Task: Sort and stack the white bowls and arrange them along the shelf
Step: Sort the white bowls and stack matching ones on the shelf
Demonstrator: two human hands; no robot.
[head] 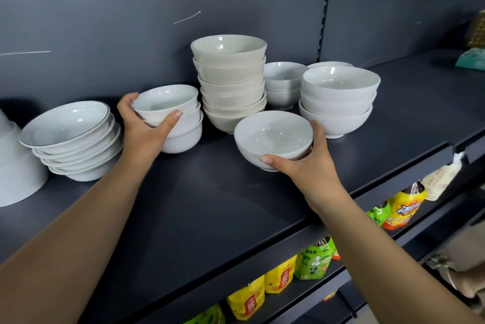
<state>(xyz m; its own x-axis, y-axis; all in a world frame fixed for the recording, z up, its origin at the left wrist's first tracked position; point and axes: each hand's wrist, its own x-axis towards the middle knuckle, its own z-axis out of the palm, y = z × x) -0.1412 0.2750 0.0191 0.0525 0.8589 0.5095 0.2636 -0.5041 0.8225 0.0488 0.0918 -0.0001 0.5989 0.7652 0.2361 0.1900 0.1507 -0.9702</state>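
Left hand: I see the left hand (143, 127) curled round the top bowl of a short stack of three small white ceramic bowls (181, 127), thumb on the near wall, fingers over the far rim.
Right hand: the right hand (309, 163) grips a single wide white ceramic bowl (273, 134) from its right side, thumb under the near edge. I cannot tell whether the bowl rests on the shelf or hangs just above it.
Shelf: a dark grey metal shelf (183, 205) carries every bowl.
Centre: a tall stack of cream glazed bowls (231, 82) stands upright between my two hands, just behind the single bowl.
Right: a stack of three wide white bowls (338, 103) stands near the right hand, with a pair of small white bowls (283, 85) behind it.
Left: a leaning stack of shallow dark-rimmed white bowls (73, 140) sits beside the left wrist.
Below: yellow and green drink packs (315, 260) line the lower shelf.
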